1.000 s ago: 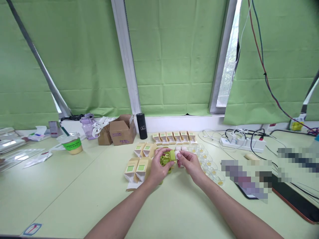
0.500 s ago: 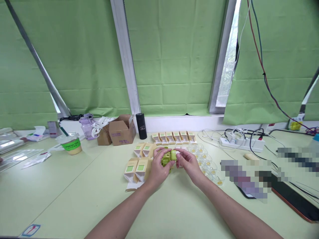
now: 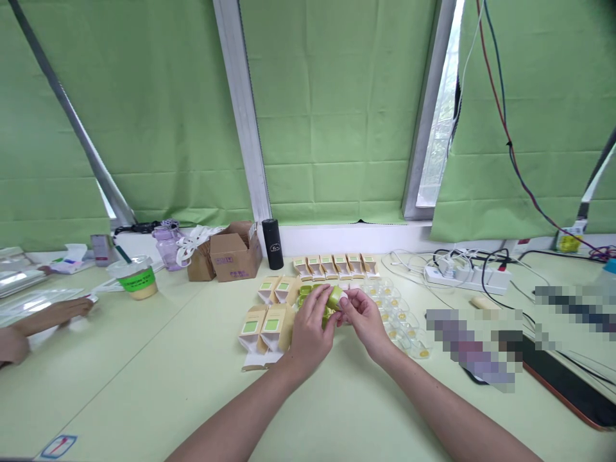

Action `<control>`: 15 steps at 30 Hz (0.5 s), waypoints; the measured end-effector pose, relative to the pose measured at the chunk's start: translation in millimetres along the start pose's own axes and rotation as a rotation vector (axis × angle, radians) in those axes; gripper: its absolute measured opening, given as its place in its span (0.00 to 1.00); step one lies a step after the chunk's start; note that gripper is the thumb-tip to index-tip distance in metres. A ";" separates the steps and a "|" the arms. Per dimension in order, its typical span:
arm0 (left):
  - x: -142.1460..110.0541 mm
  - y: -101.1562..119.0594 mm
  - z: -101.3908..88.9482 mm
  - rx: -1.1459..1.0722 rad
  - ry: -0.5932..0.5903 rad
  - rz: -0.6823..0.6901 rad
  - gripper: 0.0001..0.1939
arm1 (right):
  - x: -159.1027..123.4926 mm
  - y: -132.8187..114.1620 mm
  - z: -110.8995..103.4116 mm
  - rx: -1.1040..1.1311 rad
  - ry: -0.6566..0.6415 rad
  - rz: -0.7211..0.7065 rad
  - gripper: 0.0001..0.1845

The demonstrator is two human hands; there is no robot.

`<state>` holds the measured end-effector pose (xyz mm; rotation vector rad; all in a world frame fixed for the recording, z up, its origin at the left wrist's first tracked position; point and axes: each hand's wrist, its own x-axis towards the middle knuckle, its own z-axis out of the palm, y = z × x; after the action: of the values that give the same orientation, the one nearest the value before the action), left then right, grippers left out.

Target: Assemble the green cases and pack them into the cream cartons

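1. The left hand [image 3: 310,327] grips a small green piece [image 3: 335,298] between its fingers and thumb, just above the table [image 3: 192,398].
2. The right hand [image 3: 368,321] meets it from the other side, its grip closed with thumb and fingertips on a pale part [image 3: 343,296] at the green piece's right end; the fingers hide much of that part.
3. More green pieces [image 3: 305,290] sit on the table just beyond the left hand, partly covered by it.
4. Near the right hand, on its outer side, lies a cluster of clear containers [image 3: 395,314] with yellow spots inside.
5. To the left of the left hand stand two larger cartons [image 3: 264,326] with green squares on their faces, and behind these two more cartons [image 3: 278,290].
6. Farther back, a row of six small boxes [image 3: 334,267] stands side by side.
7. Behind and to the left are a black bottle [image 3: 273,245], a brown cardboard box [image 3: 235,258], a purple bottle [image 3: 168,249] and a lidded cup [image 3: 138,280].
8. At the far left, another person's hand [image 3: 70,311] reaches over the table.
9. A white power strip [image 3: 466,280] with tangled cables lies toward the back right.
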<state>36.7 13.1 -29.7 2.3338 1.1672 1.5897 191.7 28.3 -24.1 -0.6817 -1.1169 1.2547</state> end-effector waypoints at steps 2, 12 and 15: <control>-0.5 -2.0 0.2 0.001 -0.017 0.015 0.29 | -0.8 1.5 1.4 0.010 -0.022 0.007 0.29; 2.2 -2.9 0.4 -0.423 -0.037 -0.287 0.26 | 1.0 2.5 -4.9 -0.157 -0.041 -0.103 0.25; 7.6 -5.8 2.7 -0.618 -0.042 -0.408 0.27 | 0.3 0.4 -11.3 -0.365 0.006 -0.286 0.23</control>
<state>37.1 22.9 -27.9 1.6148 0.8927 1.4685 201.9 30.5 -28.4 -0.7626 -1.4015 0.8132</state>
